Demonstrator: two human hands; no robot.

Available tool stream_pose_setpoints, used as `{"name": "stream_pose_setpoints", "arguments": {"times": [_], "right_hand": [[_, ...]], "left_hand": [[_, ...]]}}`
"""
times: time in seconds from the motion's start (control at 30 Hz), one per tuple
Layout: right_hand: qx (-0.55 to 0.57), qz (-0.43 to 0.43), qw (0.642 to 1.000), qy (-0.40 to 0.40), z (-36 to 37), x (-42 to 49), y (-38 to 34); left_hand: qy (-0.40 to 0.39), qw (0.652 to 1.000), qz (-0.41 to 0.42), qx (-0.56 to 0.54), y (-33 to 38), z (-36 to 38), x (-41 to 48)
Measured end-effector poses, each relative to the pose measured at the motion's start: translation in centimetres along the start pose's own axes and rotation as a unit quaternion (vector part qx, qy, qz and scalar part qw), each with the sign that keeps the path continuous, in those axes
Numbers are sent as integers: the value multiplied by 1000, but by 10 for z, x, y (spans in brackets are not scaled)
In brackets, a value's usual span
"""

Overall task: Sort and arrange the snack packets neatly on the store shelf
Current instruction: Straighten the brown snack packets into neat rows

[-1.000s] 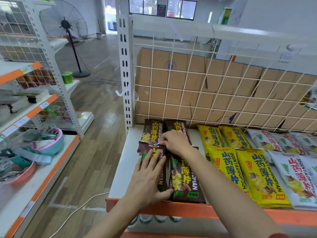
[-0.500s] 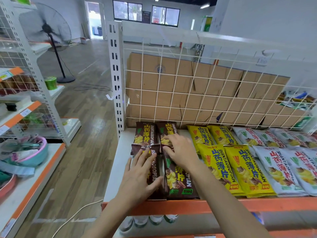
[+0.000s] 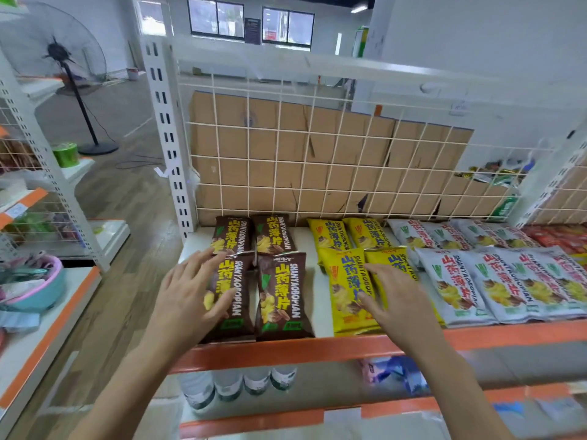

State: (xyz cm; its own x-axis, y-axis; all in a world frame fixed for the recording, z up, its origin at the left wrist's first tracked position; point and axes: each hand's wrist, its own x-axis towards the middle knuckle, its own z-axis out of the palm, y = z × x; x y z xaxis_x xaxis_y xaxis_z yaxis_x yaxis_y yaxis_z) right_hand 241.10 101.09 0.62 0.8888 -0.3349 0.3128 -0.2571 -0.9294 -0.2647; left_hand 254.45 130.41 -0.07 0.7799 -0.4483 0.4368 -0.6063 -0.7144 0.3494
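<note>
Four glossy brown foil snack packets (image 3: 281, 296) lie flat in two rows at lower centre of the frame, on the white metal shelf (image 3: 317, 346) with an orange front lip. Yellow foil packets (image 3: 344, 290) sit just right of them, and pale grey packets (image 3: 451, 281) further right. Left hand (image 3: 190, 300) rests with fingers spread and straight on the front-left brown packet, gripping nothing. Right hand (image 3: 398, 300) lies likewise flat-fingered over the front yellow pair. Assessment: packets appear light, air-puffed, slick-skinned and crushable, with contents likely brittle. Slide by flat palm, or lift at the crimped end seams, not by squeezing the middle.
</note>
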Motion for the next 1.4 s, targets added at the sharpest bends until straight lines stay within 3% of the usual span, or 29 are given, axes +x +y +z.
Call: {"name": "stream_pose_setpoints", "arguments": {"times": [0.4, 0.73, 1.17, 1.4], "right_hand": [[4, 70, 998, -1, -68, -113, 92], [-71, 158, 979, 103, -104, -184, 164], [-160, 381, 902, 126, -141, -238, 217], [-141, 492, 850, 124, -156, -278, 235]], "left_hand": [[-49, 998, 8, 48, 110, 9, -42], [-77, 990, 117, 23, 190, 51, -24], [-128, 949, 283, -55, 304, 136, 63], [-174, 910, 358, -111, 380, 180, 78]]}}
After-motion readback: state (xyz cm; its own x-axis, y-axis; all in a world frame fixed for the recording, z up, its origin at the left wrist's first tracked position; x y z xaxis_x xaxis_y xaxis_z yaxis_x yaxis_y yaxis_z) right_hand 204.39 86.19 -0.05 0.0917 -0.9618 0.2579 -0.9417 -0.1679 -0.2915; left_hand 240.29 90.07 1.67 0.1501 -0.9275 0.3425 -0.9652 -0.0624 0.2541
